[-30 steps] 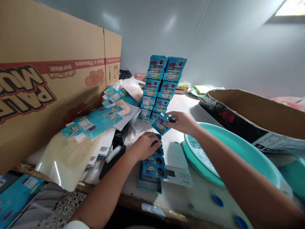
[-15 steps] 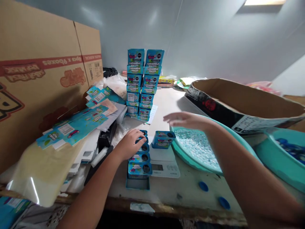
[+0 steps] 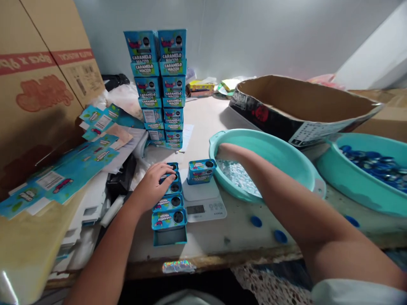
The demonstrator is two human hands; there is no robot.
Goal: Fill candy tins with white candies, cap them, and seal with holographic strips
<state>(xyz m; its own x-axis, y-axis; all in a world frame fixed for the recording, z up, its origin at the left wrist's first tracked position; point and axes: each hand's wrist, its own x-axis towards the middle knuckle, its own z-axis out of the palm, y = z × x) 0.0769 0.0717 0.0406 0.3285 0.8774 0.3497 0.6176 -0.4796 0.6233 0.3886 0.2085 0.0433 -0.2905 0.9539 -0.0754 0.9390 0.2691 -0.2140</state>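
My left hand [image 3: 155,182] rests over the far tins of a row, thumb and fingers apart; a firm grip is not visible. Small blue candy tins [image 3: 169,218] stand in this row, dark round openings on their tops, in a shallow blue carton tray [image 3: 170,237] whose near end is bare. Just right of them, a single tin [image 3: 201,170] stands on a white kitchen scale [image 3: 206,207]; its display is too small to read. My right hand [image 3: 226,151] reaches inside a turquoise basin [image 3: 280,156] at the pale candies [image 3: 240,176], its fingers hidden.
Two tall stacks of blue candy boxes [image 3: 173,91] stand behind the row. Flat printed cartons [image 3: 63,173] and a large cardboard box [image 3: 47,63] fill the left. At right are an open black carton [image 3: 295,114] and a basin of blue lids [image 3: 375,163]. Loose lids [image 3: 280,236] lie near the edge.
My right hand has gone from above the basin's rim down into the candies. My left hand stays over the tins. The view has shifted right and down.
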